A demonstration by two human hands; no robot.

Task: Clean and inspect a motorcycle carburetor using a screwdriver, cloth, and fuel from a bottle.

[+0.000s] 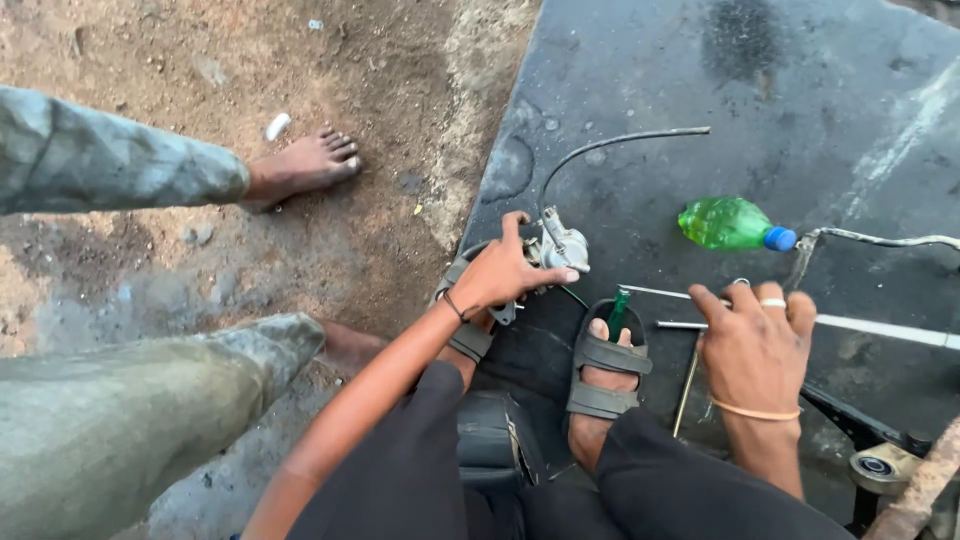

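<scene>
1. Gripping a small grey metal engine part [560, 245], the left hand [505, 272] has its fingers clamped round it, pressing it down on the dark slab [700, 90] just ahead of the left foot, probably to steady it.
2. One thin curved cable [610, 142] rises from that part and arcs away over the slab.
3. The right hand [755, 345] lies palm down, fingers together, covering thin metal rods [880, 328]; I cannot tell whether it grips them. I count about three rods; one slants down beside the right foot.
4. A green-handled tool [619, 312] stands between the sandalled toes, close to reach.
5. Two grey strap sandals [607, 372] are planted on the slab.
6. One green plastic bottle [735, 224] with a blue cap lies on its side, apart from both hands.
7. Another person's bare foot [305, 165] rests on the dirt ground [200, 40] at left.
</scene>
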